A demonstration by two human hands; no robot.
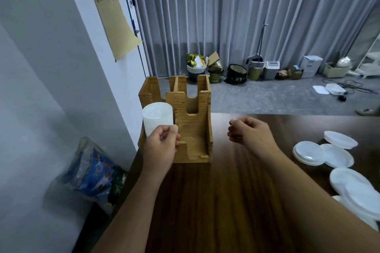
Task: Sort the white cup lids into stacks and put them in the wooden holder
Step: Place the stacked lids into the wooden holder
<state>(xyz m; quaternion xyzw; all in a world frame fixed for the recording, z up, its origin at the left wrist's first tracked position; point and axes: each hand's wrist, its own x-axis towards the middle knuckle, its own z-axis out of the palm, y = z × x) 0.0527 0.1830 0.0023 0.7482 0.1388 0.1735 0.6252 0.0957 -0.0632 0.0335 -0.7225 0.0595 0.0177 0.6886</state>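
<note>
Left hand point(161, 146), seen from the head camera, was raised in front of the near-left part of the wooden holder point(193, 129), its fingers curled round the bottom of a tall stack of white lids point(158, 118). That stack stood upright at the holder's left side, its top level with the holder's front wall; whether it sat fully inside a compartment could not be told, since the hand covered its base. Right hand point(248, 131) hovered above the table point(216, 201) just right of the holder, fingers loosely curled with the fingertips drawn together; nothing could be made out between them, and whether they pinched anything small could not be told. The holder stood at the table's far-left corner, with notched walls and a divider between its rear compartments; its front-right compartment showed bare wood. Loose lids point(308, 153) lay well apart from the holder at the table's right edge, some in short overlapping piles and a larger one point(357, 193) nearer the camera. Beside the table on the left, against the pale wall, rested a clear plastic bag point(92, 170) with blue printing. Beyond the table ran a grey curtain point(246, 16), with bins and baskets point(271, 70) lined up along its foot on the floor.
</note>
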